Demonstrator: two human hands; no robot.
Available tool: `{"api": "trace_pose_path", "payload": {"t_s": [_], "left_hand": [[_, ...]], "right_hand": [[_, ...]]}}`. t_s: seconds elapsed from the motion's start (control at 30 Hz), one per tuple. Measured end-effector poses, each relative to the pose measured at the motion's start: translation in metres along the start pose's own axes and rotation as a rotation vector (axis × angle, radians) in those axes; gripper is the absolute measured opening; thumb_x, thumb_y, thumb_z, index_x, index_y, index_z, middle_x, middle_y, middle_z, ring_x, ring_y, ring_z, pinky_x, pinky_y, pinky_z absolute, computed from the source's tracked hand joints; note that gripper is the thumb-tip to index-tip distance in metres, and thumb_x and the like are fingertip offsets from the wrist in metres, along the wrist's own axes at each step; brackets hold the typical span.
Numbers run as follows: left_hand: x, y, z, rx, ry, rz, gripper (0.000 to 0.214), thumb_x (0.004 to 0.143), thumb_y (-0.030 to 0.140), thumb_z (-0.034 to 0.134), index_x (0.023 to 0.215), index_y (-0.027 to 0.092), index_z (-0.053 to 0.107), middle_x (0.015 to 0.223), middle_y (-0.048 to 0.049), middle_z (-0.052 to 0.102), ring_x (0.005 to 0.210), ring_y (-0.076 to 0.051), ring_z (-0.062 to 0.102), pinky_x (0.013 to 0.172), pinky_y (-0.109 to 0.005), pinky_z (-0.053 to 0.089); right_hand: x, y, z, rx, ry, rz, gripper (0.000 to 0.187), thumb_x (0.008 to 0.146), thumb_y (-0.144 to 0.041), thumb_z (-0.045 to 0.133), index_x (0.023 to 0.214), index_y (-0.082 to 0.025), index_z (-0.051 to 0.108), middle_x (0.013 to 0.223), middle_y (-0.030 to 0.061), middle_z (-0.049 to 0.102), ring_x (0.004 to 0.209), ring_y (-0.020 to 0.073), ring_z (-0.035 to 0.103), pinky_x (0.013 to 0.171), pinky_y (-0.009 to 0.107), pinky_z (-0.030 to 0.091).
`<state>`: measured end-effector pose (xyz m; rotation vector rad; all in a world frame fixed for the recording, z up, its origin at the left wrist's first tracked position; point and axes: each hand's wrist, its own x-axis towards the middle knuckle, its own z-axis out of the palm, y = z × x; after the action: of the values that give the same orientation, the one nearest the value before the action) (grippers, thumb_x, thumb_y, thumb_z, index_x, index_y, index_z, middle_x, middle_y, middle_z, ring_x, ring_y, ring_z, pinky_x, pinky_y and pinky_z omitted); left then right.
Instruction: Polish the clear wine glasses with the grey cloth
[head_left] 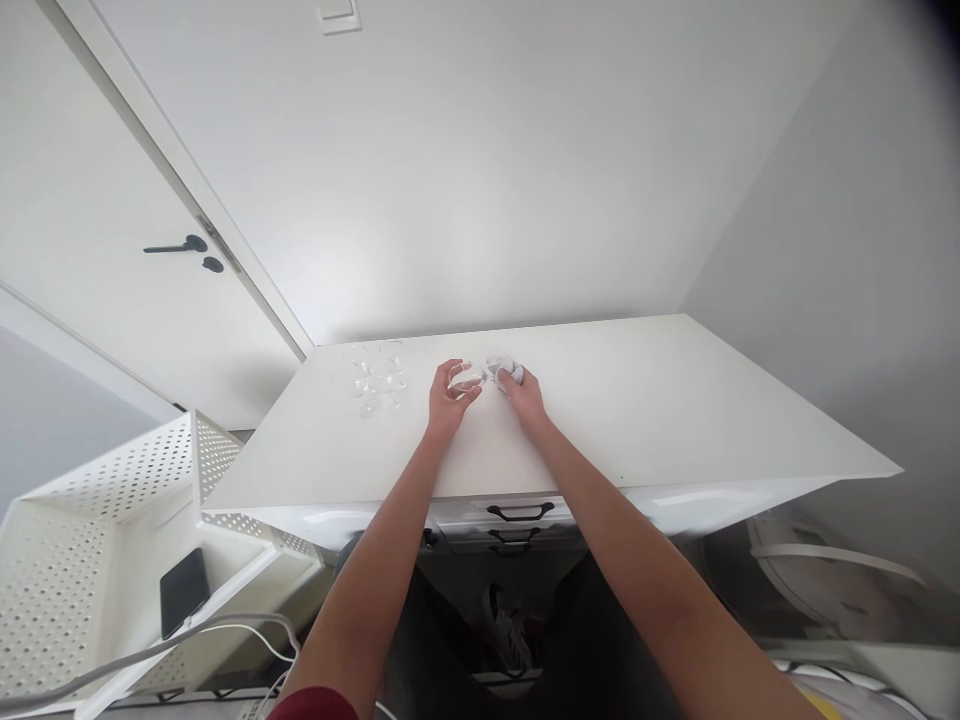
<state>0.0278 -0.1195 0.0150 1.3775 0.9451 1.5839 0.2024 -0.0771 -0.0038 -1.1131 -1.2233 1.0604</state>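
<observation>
A clear stemmed glass (469, 378) lies on its side between my hands, just above the white cabinet top (600, 400). My left hand (448, 398) is wrapped round its bowl, fingers on the far side and thumb on the near side. A pale grey-white cloth (504, 366) is pinched in my right hand (525, 393), pressed against the stem and foot end of the glass. The cloth hides the foot. Several clear stemmed glasses (375, 380) stand grouped to the left of my hands; their outlines are faint against the white surface.
Drawers with black handles (520, 512) are under the top's front edge. At lower left, a white perforated rack (112, 480) holds a black phone (184, 592), with a grey cable (150, 655) nearby. A wall is behind; a door (112, 200) stands at left.
</observation>
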Motion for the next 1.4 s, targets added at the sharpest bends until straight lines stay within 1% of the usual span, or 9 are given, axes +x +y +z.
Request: {"api": "trace_pose_path", "payload": {"t_s": [0.13, 0.23, 0.47, 0.6, 0.73, 0.83, 1.0, 1.2, 1.4], "left_hand": [[0.0007, -0.0001, -0.0005, -0.020, 0.051, -0.011, 0.067, 0.077, 0.042, 0.090, 0.133, 0.031, 0.055, 0.145, -0.0135, 0.060, 0.109, -0.030, 0.077, 0.102, -0.052, 0.058], [0.0008, 0.0000, 0.0005, -0.017, 0.018, -0.003, 0.066, 0.077, 0.042, 0.091, 0.131, 0.031, 0.055, 0.145, -0.0121, 0.060, 0.111, -0.030, 0.076, 0.101, -0.051, 0.060], [0.0010, 0.0008, -0.0001, 0.001, 0.005, 0.036, 0.064, 0.078, 0.042, 0.090, 0.131, 0.031, 0.056, 0.146, -0.0115, 0.059, 0.115, -0.029, 0.075, 0.104, -0.049, 0.060], [0.0008, 0.0021, -0.0009, -0.035, 0.091, 0.017, 0.068, 0.078, 0.045, 0.090, 0.134, 0.032, 0.053, 0.149, -0.0131, 0.058, 0.113, -0.029, 0.076, 0.107, -0.050, 0.058], [0.0006, 0.0031, 0.0000, -0.049, 0.011, -0.017, 0.069, 0.075, 0.043, 0.092, 0.132, 0.031, 0.055, 0.148, -0.0134, 0.059, 0.113, -0.032, 0.076, 0.102, -0.049, 0.059], [0.0013, 0.0017, -0.0006, -0.038, -0.002, -0.028, 0.069, 0.075, 0.042, 0.092, 0.133, 0.030, 0.057, 0.146, -0.0142, 0.061, 0.110, -0.031, 0.077, 0.103, -0.049, 0.059], [0.0029, -0.0019, -0.0038, -0.027, 0.126, -0.006, 0.069, 0.078, 0.044, 0.090, 0.136, 0.031, 0.055, 0.147, -0.0146, 0.061, 0.110, -0.030, 0.078, 0.108, -0.052, 0.055], [0.0023, -0.0004, -0.0020, -0.027, 0.037, -0.006, 0.069, 0.077, 0.047, 0.090, 0.135, 0.030, 0.056, 0.145, -0.0150, 0.062, 0.108, -0.031, 0.078, 0.106, -0.052, 0.057], [0.0017, -0.0014, -0.0030, -0.029, 0.131, 0.035, 0.069, 0.079, 0.045, 0.088, 0.137, 0.032, 0.054, 0.147, -0.0140, 0.060, 0.111, -0.030, 0.077, 0.110, -0.053, 0.054]], "right_hand": [[-0.0008, -0.0027, -0.0011, -0.195, 0.123, -0.068, 0.033, 0.084, -0.051, 0.068, 0.097, -0.021, 0.070, 0.097, 0.0057, 0.073, 0.088, 0.0242, 0.062, 0.083, 0.038, 0.050], [-0.0025, -0.0046, -0.0018, -0.124, 0.171, -0.101, 0.036, 0.086, -0.053, 0.066, 0.103, -0.021, 0.070, 0.100, 0.0060, 0.074, 0.091, 0.0242, 0.063, 0.084, 0.038, 0.051], [-0.0021, -0.0011, 0.0025, 0.060, 0.058, 0.045, 0.046, 0.082, -0.055, 0.072, 0.111, -0.020, 0.076, 0.112, 0.0081, 0.077, 0.101, 0.0275, 0.069, 0.091, 0.041, 0.054], [-0.0030, -0.0046, 0.0024, 0.115, 0.069, 0.015, 0.047, 0.080, -0.054, 0.075, 0.112, -0.020, 0.077, 0.115, 0.0086, 0.077, 0.104, 0.0278, 0.069, 0.095, 0.042, 0.054], [-0.0021, -0.0051, 0.0018, 0.241, 0.083, -0.001, 0.049, 0.082, -0.052, 0.073, 0.118, -0.020, 0.074, 0.121, 0.0094, 0.076, 0.106, 0.0261, 0.069, 0.095, 0.041, 0.054], [-0.0013, -0.0039, 0.0012, 0.145, 0.070, 0.026, 0.045, 0.081, -0.051, 0.073, 0.113, -0.020, 0.074, 0.114, 0.0086, 0.076, 0.100, 0.0259, 0.068, 0.090, 0.040, 0.054], [-0.0035, -0.0066, -0.0009, -0.182, 0.099, -0.075, 0.034, 0.081, -0.051, 0.071, 0.096, -0.021, 0.072, 0.091, 0.0044, 0.073, 0.085, 0.0236, 0.062, 0.081, 0.038, 0.051], [-0.0041, -0.0069, 0.0009, 0.050, 0.055, -0.036, 0.042, 0.086, -0.053, 0.068, 0.113, -0.021, 0.073, 0.112, 0.0074, 0.076, 0.098, 0.0255, 0.067, 0.089, 0.039, 0.052], [-0.0022, -0.0038, 0.0010, -0.040, 0.097, -0.041, 0.038, 0.079, -0.053, 0.073, 0.100, -0.021, 0.074, 0.099, 0.0054, 0.075, 0.092, 0.0256, 0.065, 0.086, 0.040, 0.053]]}}
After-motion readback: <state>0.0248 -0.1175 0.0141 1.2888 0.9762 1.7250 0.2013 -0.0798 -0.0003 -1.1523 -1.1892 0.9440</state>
